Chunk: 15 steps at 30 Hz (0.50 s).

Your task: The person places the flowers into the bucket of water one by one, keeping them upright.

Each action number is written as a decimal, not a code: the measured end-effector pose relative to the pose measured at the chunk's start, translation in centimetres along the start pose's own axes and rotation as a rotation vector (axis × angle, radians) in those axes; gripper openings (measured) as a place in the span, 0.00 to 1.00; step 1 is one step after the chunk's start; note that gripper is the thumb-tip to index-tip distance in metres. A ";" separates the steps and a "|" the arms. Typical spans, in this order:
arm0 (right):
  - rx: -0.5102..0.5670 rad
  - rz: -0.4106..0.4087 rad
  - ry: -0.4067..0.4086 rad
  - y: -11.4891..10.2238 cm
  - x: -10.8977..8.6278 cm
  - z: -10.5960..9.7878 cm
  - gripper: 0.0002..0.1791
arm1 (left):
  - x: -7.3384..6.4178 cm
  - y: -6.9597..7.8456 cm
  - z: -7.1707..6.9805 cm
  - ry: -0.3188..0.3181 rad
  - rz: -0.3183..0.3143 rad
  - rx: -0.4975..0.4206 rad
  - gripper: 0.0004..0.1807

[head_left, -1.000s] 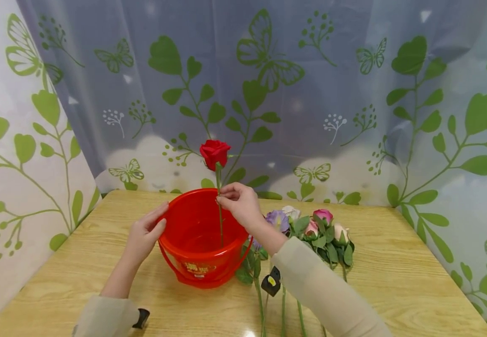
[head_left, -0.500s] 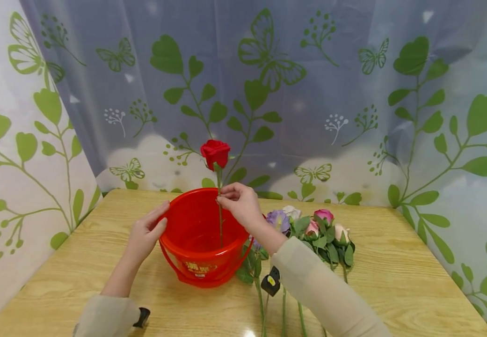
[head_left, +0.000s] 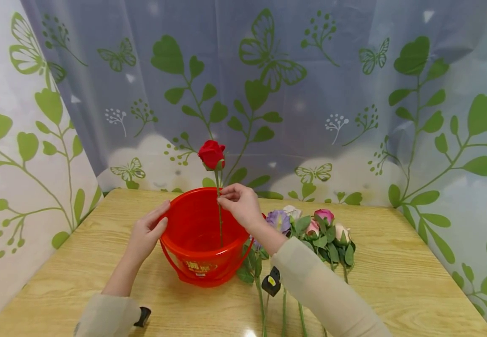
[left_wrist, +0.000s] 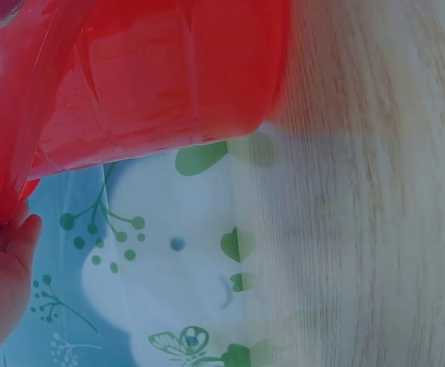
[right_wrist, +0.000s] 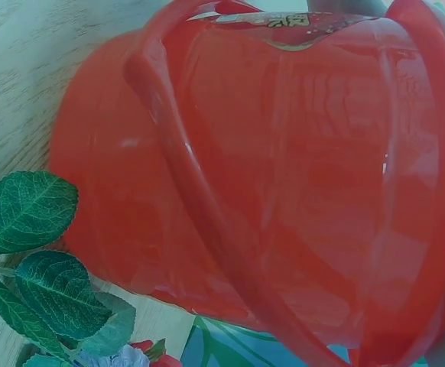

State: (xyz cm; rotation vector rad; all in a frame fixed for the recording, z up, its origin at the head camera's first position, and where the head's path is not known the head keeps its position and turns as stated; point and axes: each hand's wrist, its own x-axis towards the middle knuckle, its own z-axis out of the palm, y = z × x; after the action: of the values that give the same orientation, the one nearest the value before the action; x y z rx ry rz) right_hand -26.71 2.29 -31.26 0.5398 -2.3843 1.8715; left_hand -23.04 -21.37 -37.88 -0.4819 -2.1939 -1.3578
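My right hand [head_left: 239, 203] pinches the green stem of a red artificial rose [head_left: 211, 154] between thumb and fingertips. The bloom stands above the rim, and the stem's lower end is down inside a red plastic bucket [head_left: 192, 213]. Against the bucket's left rim rests my left hand [head_left: 144, 229], fingers extended along the outside. In the left wrist view, the fingertips of that left hand [left_wrist: 4, 267] touch just under the rim. The right wrist view shows the outer wall of the bucket [right_wrist: 322, 176] and its lowered handle [right_wrist: 199, 191], while the right hand itself is mostly out of sight.
Right of the bucket, several artificial flowers lie on the wooden table [head_left: 395, 271], among them a purple flower [head_left: 279, 221], a deep pink rose [head_left: 324, 215] and a cream rose [head_left: 341, 233]. My right forearm crosses over their stems. A patterned curtain [head_left: 294, 117] hangs behind.
The rose's bloom has tipped and turned slightly to the left, its stem still inside the bucket. Both hands stay almost where they were.
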 end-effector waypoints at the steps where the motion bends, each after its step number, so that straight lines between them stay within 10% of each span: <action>1: 0.000 -0.002 0.000 0.0 0.0 0.0 0.08 | 0.0 0.0 0.0 0.002 0.001 0.004 0.17; 15: 0.051 0.000 0.004 0.2 -0.2 -0.8 0.10 | 0.0 -0.2 0.0 0.001 -0.002 0.023 0.18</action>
State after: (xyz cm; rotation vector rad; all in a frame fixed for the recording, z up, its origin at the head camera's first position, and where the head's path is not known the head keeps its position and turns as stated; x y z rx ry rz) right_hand -26.71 3.10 -31.29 0.5384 -2.3401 1.9361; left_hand -23.15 -21.47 -38.06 -0.4710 -2.2069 -1.3321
